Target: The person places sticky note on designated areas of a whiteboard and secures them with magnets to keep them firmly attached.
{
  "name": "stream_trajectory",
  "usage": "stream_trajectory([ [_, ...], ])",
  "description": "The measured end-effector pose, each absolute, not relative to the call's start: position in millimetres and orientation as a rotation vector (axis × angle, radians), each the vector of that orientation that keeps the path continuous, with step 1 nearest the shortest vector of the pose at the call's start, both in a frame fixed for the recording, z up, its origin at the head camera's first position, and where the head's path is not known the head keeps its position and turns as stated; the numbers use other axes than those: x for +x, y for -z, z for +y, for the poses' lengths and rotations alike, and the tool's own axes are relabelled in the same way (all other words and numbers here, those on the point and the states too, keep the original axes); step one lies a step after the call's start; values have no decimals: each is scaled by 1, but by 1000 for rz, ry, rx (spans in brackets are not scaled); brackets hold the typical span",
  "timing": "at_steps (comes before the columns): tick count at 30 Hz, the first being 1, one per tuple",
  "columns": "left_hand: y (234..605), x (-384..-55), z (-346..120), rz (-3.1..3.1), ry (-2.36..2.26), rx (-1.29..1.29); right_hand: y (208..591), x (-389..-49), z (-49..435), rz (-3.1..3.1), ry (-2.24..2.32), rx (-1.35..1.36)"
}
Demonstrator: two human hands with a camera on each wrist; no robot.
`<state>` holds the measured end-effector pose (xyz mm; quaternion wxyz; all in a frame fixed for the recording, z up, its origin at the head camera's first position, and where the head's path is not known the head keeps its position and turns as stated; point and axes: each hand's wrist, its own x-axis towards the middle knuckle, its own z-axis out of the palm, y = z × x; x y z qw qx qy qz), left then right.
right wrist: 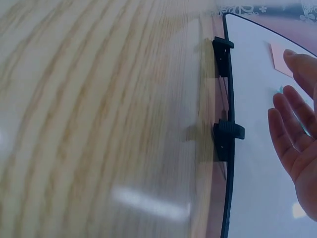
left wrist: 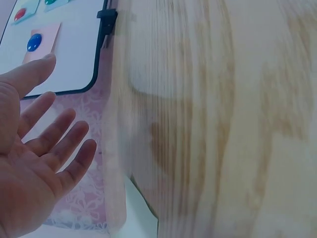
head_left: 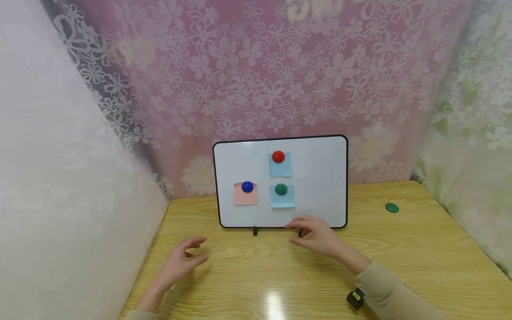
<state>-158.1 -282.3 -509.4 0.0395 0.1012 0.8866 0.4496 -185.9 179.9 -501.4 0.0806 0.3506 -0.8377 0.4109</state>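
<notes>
A black-rimmed whiteboard (head_left: 320, 178) stands on small black feet at the back of the table. On it a red round magnet (head_left: 278, 156) sits over a blue sticky note (head_left: 281, 170), a green magnet (head_left: 281, 189) over a second blue note (head_left: 282, 202), and a blue magnet (head_left: 247, 186) over a pink note (head_left: 245, 199). My right hand (head_left: 314, 235) hovers before the board's lower edge, fingers loosely bent, holding nothing. My left hand (head_left: 180, 262) is over the table at left, thumb and fingers apart, also holding nothing. In the left wrist view its palm (left wrist: 29, 178) shows bare.
A loose green magnet (head_left: 392, 207) lies on the wooden table (head_left: 424, 249) at right. Beside my right sleeve is a small black object (head_left: 355, 299) with a yellow label. Flower-patterned curtain (head_left: 272, 75) hangs behind; a pale wall (head_left: 72, 200) borders the left.
</notes>
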Motion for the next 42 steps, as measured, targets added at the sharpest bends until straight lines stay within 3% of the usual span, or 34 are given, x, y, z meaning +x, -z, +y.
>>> stream_trajectory([
  [26, 508, -149, -308, 2821, -1342, 206, 493, -173, 212, -2555, -1165, 997],
  [42, 510, -150, -321, 2970, -1187, 307, 490, -167, 241, -2619, -1098, 911],
])
